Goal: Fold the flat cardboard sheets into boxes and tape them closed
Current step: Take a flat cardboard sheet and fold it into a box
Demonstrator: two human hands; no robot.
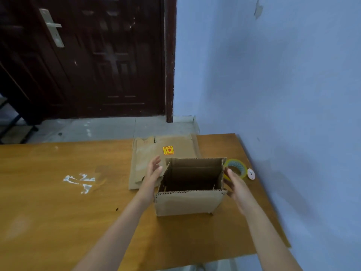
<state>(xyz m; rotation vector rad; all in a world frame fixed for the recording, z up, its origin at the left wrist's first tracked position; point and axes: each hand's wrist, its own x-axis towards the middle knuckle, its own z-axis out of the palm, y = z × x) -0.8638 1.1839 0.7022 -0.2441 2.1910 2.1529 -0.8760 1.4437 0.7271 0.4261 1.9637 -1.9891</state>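
Corrugated cardboard box (pixel 190 189): brown, rectangular, top open, fluted edges exposed along rim; upright on wooden table (pixel 58 202), between both hands. Left hand (pixel 153 174): grip spread, fingers straight, against left wall of box. Right hand (pixel 233 183): grip spread, palm toward right wall; contact not discernible. Beyond left hand: flat cardboard sheets (pixel 148 159), matte, stacked, yellow-red sticker (pixel 168 150) on top face. Beyond right hand: clear tape roll (pixel 235 167), yellowish ring, lying flat; small round pink-white object (pixel 251 174) beside it. Table surface glossy orange-brown, white scrape marks (pixel 80 181) left of hands. Blue painted wall (pixel 273 75), dark wooden door (pixel 88 55), grey tiled floor (pixel 97 129).
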